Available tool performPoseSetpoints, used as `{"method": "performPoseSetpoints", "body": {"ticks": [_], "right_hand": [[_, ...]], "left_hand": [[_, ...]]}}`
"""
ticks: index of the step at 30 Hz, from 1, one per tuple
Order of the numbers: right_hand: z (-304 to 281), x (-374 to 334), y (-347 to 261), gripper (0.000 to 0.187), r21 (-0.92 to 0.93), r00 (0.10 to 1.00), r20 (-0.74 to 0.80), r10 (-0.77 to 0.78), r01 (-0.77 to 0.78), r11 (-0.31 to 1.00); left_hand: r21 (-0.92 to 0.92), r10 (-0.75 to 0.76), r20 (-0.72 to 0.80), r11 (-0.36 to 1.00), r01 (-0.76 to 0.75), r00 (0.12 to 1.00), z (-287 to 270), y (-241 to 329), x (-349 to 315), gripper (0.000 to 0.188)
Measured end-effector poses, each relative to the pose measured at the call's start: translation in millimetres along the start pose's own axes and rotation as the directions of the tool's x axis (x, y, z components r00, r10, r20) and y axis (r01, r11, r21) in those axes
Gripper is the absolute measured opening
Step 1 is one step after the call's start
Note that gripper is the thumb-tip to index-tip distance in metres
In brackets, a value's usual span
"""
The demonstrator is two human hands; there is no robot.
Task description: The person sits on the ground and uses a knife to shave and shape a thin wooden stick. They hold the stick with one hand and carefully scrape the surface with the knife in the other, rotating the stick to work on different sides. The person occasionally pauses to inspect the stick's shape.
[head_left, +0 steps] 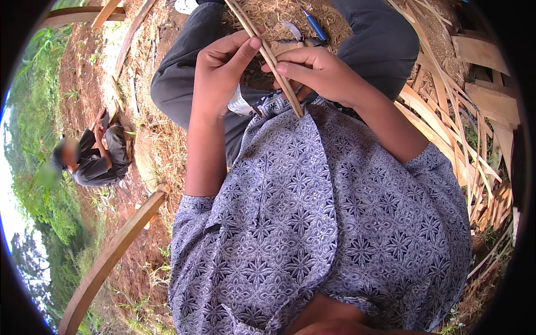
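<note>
Two or more thin bamboo strips [245,21], lying close together, run slantwise from the top edge down to the front of my patterned shirt [268,223]. My left hand [226,61] pinches them between thumb and fingers at the upper part. A little lower, my right hand [315,70] is closed round the same strips, its thumb on top and some fingertips hidden behind them. Beyond my hands, on the ground between my legs, lie a tool with a blue handle [316,27] and a small curved blade [291,30].
Long split wood strips [441,120] and broad slats [488,103] are piled at my right. Wooden poles [111,262] stand at the left. Farther left another person [103,156] sits on the slope. Shavings [167,151] litter the soil around my dark trousers [184,84].
</note>
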State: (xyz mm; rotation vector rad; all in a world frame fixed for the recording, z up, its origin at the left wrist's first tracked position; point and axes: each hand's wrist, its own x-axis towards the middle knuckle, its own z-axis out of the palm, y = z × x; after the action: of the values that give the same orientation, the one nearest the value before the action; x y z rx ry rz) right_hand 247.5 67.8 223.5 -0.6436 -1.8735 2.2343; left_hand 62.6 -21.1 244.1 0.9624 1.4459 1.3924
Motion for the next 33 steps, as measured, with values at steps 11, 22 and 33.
{"method": "performPoseSetpoints", "body": {"ticks": [11, 22, 33], "right_hand": [[6, -1, -2, 0.036, 0.010, 1.000, 0.009, -0.017, 0.017, 1.000], [6, 13, 4, 0.035, 0.047, 0.997, -0.052, -0.057, 0.060, 0.997], [3, 24, -9, 0.032, 0.008, 0.996, -0.055, -0.063, 0.064, 0.998]], "left_hand": [[-0.045, -0.046, 0.009, 0.998, 0.047, 0.999, -7, 2, -6, 0.025], [-0.064, -0.109, -0.153, 0.993, 0.100, 0.982, -9, -4, 5, 0.026], [-0.017, -0.062, -0.204, 0.998, 0.060, 0.977, -13, 1, 11, 0.025]]}}
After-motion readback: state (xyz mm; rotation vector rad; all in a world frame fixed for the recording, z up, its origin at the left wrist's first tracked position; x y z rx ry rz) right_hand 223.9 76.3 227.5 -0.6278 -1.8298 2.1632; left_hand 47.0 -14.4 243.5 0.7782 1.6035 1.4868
